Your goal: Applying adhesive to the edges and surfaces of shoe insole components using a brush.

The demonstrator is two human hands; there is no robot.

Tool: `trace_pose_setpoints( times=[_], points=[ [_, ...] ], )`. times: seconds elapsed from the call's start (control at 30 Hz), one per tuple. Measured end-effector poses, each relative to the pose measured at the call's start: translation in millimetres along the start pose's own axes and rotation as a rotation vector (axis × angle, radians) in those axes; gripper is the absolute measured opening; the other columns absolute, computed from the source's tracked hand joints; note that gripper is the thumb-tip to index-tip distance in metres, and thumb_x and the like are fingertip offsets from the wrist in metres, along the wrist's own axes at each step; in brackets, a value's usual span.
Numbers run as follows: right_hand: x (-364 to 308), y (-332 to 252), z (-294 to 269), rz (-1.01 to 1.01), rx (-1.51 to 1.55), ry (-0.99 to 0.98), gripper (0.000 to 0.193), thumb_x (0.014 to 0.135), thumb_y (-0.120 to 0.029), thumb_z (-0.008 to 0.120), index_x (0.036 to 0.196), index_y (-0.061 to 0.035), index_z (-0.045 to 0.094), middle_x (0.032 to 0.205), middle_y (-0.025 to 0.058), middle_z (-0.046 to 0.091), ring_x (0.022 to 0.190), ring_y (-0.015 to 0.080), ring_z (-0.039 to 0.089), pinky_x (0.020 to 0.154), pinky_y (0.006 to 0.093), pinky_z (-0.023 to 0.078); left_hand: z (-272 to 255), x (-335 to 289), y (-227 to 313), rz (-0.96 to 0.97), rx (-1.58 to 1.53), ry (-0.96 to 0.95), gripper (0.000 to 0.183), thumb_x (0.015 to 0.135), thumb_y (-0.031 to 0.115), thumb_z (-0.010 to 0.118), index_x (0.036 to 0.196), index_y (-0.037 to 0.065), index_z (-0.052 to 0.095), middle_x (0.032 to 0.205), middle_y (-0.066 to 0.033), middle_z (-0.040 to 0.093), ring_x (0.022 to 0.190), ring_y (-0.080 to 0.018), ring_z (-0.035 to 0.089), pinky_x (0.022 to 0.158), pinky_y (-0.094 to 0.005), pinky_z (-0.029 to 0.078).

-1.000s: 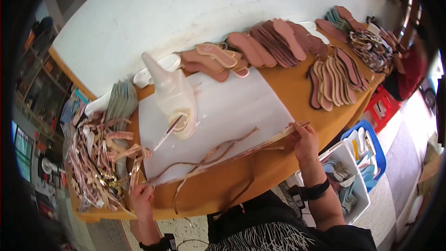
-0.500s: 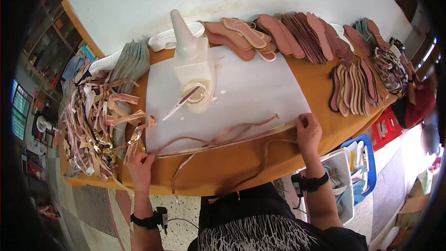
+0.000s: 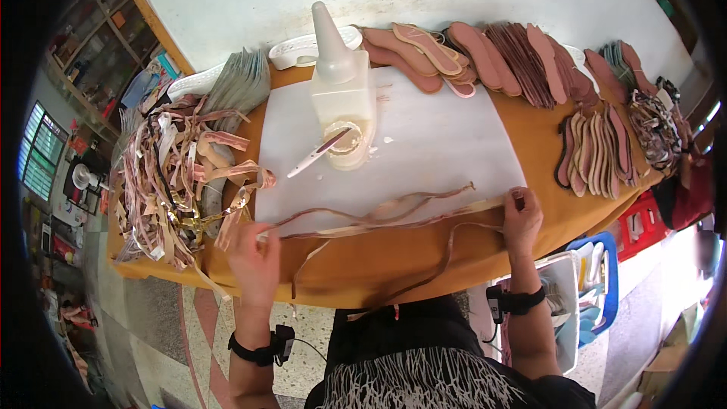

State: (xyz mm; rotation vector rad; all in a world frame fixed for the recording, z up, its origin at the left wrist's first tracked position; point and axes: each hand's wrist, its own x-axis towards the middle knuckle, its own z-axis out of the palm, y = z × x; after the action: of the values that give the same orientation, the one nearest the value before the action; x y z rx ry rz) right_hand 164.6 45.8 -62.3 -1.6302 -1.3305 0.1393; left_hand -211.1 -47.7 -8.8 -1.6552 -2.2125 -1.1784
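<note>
A long, narrow pinkish-brown strip (image 3: 394, 225) stretches along the near edge of the white board (image 3: 439, 136). Its right end is pinched between the thumb and fingers of my right hand (image 3: 524, 221). At its left end, the fingers of my left hand (image 3: 254, 261) are closed on it, though partly hidden by the back of the hand. More thin brown strips lie loosely across the board and hang over the orange cloth. Beyond my hands stands a cream glue container (image 3: 341, 106) with a conical top, and a brush (image 3: 318, 153) rests in its opening.
A tangled heap of strips (image 3: 170, 189) lies at the left of the orange-covered table (image 3: 485, 257). Grey-green sheets (image 3: 238, 87), white soles (image 3: 310, 49) and stacked brown insoles (image 3: 522, 64) line the back. Bins (image 3: 602, 280) stand at the lower right, beside a red crate (image 3: 640, 223).
My left hand has moved up and slightly right along the strip, and its back now shows more. My right hand keeps its pinch. The whole view has shifted somewhat.
</note>
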Motion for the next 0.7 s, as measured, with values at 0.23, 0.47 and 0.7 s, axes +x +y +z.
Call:
trace_pose_setpoints(
  times=[0.23, 0.47, 0.7],
  points=[
    [-8.2, -19.6, -16.4, 0.233, 0.314, -0.048, 0.009, 0.076, -0.007, 0.059, 0.079, 0.0011, 0.058, 0.067, 0.0029, 0.056, 0.061, 0.0077, 0.051, 0.058, 0.0220, 0.042, 58.4, 8.9, 114.8, 0.466, -0.450, -0.590, 0.024, 0.073, 0.015, 0.064, 0.092, 0.002, 0.056, 0.087, -0.0140, 0.055, 0.078, -0.0289, 0.055, 0.064, -0.0327, 0.046],
    [-10.0, -48.1, -48.4, 0.194, 0.535, -0.065, 0.006, 0.077, -0.005, 0.059, 0.080, 0.0004, 0.057, 0.070, 0.0015, 0.056, 0.064, 0.0074, 0.051, 0.061, 0.0203, 0.041, 126.3, 16.5, 202.4, 0.576, -0.758, -0.883, 0.028, 0.077, 0.020, 0.061, 0.096, 0.000, 0.055, 0.086, -0.0124, 0.058, 0.079, -0.0241, 0.056, 0.071, -0.0312, 0.044],
    [2.2, -20.4, -62.9, 0.333, 0.760, -0.067, 0.007, 0.076, -0.005, 0.061, 0.081, -0.0009, 0.059, 0.071, 0.0014, 0.057, 0.063, 0.0074, 0.049, 0.059, 0.0197, 0.038, 124.0, 16.2, 187.6, 0.081, -0.815, -1.510, 0.018, 0.082, 0.013, 0.052, 0.082, -0.004, 0.057, 0.068, -0.0043, 0.057, 0.064, -0.0099, 0.053, 0.062, -0.0228, 0.043]
  ],
)
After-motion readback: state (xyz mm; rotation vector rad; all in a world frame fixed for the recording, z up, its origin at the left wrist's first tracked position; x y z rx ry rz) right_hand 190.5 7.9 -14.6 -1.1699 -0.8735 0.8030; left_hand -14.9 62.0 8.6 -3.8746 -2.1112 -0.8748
